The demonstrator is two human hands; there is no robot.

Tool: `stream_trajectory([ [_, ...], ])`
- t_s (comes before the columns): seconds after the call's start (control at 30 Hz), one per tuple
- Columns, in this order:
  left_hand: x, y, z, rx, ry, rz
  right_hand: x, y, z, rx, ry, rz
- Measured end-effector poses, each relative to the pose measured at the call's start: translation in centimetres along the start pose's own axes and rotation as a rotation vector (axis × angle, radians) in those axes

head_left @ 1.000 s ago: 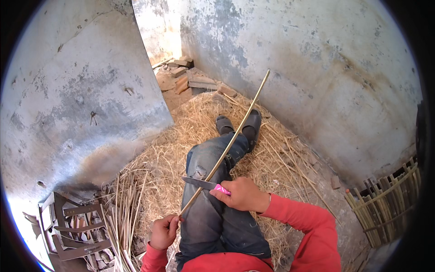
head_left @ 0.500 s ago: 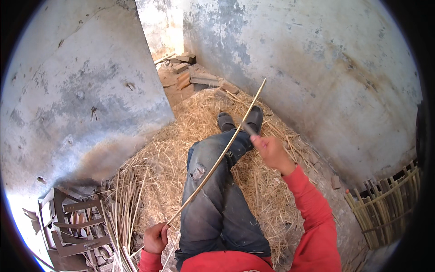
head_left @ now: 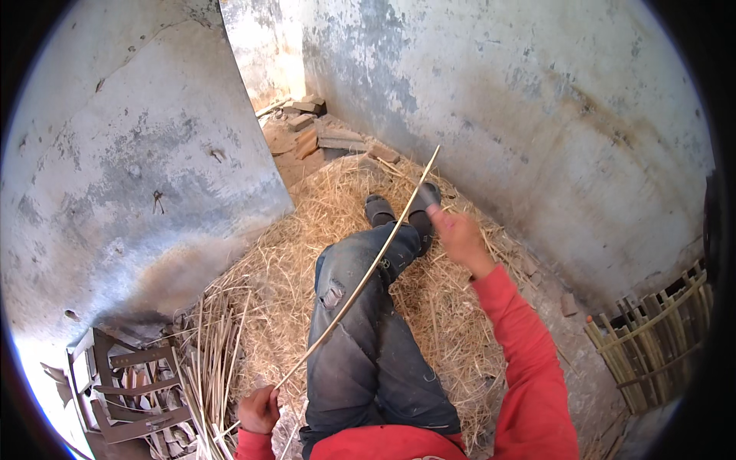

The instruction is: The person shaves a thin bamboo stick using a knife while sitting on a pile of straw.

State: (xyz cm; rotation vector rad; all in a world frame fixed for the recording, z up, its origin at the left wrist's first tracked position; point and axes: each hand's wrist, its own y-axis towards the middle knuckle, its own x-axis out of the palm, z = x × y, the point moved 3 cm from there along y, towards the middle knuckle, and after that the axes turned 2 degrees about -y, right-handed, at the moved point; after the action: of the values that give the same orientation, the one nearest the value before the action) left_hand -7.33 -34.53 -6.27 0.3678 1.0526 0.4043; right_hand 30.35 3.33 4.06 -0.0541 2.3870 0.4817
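A long, thin bamboo strip (head_left: 359, 288) runs slantwise across my thighs, from the lower left up to the right, and bows slightly. Its near end is pinched in my left hand (head_left: 259, 411), which is closed beside my hip. My right hand (head_left: 463, 242) is closed in a fist beyond my knees, near the strip's far part. From it a knife (head_left: 427, 196) sticks out toward the strip, its dark blade smeared by motion. Whether the blade touches the strip I cannot tell. The knife's handle is hidden inside my fist.
Straw and shavings (head_left: 268, 307) cover the floor around my legs. A bundle of split strips (head_left: 218, 345) lies at the left, next to a broken dark frame (head_left: 146, 422). A slatted bamboo basket (head_left: 655, 337) stands at the right. Bricks (head_left: 337, 138) lie ahead, between plastered walls (head_left: 521, 138).
My right hand has moved slightly forward and up with the knife, toward the strip's far end. The strip has shifted a little down and left; my left hand still grips it.
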Motion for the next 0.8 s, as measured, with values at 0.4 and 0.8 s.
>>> stream_trajectory([
  [0.4,-0.3,-0.9,-0.8,-0.129,-0.044,-0.110,0.8,-1.9,-3.8,-0.101,-0.044,-0.236],
  [0.8,1.3,-1.5,-1.4,-0.042,0.029,-0.043,5.7,-8.1,-7.8,-0.304,-0.078,-0.637],
])
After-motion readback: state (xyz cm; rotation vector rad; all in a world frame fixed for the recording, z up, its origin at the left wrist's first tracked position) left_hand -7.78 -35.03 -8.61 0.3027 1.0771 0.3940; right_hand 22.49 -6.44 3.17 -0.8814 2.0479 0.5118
